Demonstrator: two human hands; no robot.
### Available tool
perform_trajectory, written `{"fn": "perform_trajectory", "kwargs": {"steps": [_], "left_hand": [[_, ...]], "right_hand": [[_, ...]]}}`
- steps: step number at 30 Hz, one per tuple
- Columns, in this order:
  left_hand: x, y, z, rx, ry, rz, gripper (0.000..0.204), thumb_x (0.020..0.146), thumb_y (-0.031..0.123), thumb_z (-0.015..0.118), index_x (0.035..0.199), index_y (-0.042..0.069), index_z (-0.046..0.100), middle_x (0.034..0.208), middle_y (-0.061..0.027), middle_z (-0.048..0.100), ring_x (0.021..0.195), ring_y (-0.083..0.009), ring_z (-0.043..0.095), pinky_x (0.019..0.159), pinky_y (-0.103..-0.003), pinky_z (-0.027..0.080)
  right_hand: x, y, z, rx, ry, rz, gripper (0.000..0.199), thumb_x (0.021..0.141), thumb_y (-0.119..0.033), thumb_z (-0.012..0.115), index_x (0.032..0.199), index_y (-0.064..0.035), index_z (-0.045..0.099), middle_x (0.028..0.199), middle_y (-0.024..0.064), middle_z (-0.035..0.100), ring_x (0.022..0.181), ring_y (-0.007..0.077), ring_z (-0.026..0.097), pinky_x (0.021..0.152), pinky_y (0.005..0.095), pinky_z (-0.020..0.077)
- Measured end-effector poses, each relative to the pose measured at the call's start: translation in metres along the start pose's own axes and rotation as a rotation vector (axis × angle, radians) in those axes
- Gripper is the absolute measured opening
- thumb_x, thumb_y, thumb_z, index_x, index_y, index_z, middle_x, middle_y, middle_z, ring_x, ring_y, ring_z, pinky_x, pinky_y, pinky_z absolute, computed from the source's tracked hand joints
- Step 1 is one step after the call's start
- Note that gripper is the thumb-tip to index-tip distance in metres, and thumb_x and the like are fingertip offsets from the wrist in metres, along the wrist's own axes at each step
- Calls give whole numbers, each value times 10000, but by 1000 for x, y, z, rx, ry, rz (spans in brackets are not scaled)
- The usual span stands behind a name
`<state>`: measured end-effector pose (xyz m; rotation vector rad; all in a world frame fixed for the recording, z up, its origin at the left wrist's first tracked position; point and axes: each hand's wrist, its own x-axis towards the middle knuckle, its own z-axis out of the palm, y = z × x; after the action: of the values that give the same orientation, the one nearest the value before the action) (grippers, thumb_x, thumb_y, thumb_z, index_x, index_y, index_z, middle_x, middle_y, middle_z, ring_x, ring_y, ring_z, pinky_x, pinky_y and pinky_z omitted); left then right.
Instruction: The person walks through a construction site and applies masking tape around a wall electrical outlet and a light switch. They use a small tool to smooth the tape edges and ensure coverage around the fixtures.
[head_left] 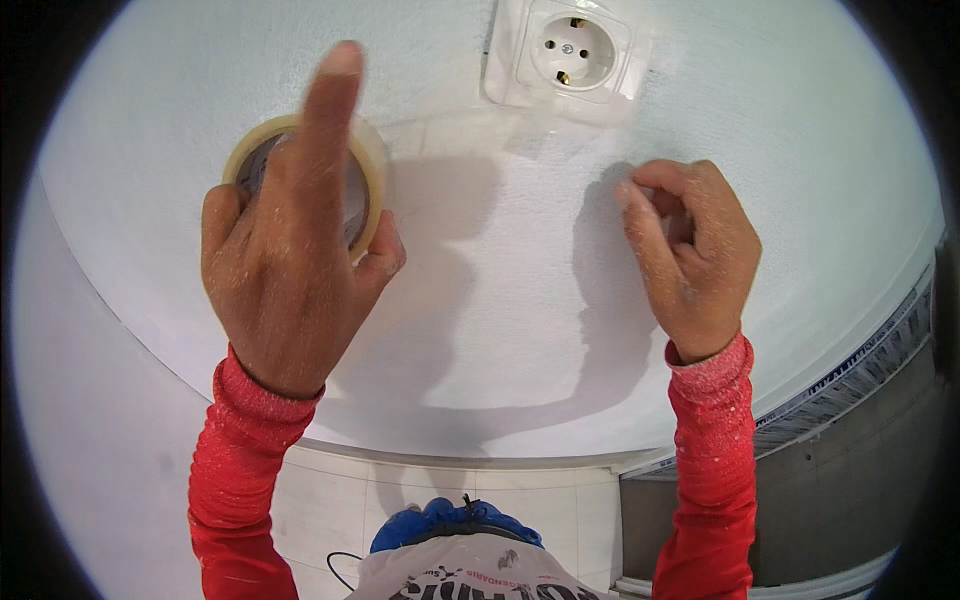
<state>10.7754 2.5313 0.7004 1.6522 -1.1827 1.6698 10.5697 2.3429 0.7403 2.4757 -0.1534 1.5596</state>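
Observation:
My left hand [285, 245] grips a roll of clear packing tape [374, 165] in front of the white wall. The index finger points up past the roll, while the thumb and other fingers close around it. On the right, my right hand [698, 245] is closed near the wall, its thumb and index finger bent together in a pinch. Whatever lies between those fingertips, if anything, is too small to make out. Above and between the hands, a white wall socket [568, 48] has shiny transparent film around its frame. White dust speckles both hands and red sleeves.
The white wall [520, 330] carries shadows of my hands. Pale floor tiles [525, 505] lie below, with darker flooring [850, 480] at the lower right. A printed strip [850, 385] runs along the wall's right-hand edge. A thin dark cable [345, 570] hangs beside my body.

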Motion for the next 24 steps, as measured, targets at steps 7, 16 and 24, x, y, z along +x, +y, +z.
{"fn": "perform_trajectory", "kwargs": {"steps": [7,16,24], "left_hand": [[10,3,24,186,52,-106,345,749,272,837,1072,205,736,906,-11,617,808,-167,569,784,-344,447],[12,-15,39,185,260,-5,199,759,304,843,709,195,685,1085,-20,622,1160,-267,512,1064,-452,325],[11,-20,40,55,69,105,243,740,194,846,732,133,611,938,-45,676,1016,-261,626,1071,-468,430]], "right_hand": [[-5,-4,36,121,98,18,196,846,-97,729,1038,-82,693,830,40,615,656,137,633,526,245,487],[-11,-16,61,265,118,97,157,865,-89,686,1020,-66,707,781,54,606,590,135,558,500,254,428],[-29,-6,40,791,68,262,384,1033,-292,498,824,-19,668,689,36,528,568,125,442,510,277,335]]}}
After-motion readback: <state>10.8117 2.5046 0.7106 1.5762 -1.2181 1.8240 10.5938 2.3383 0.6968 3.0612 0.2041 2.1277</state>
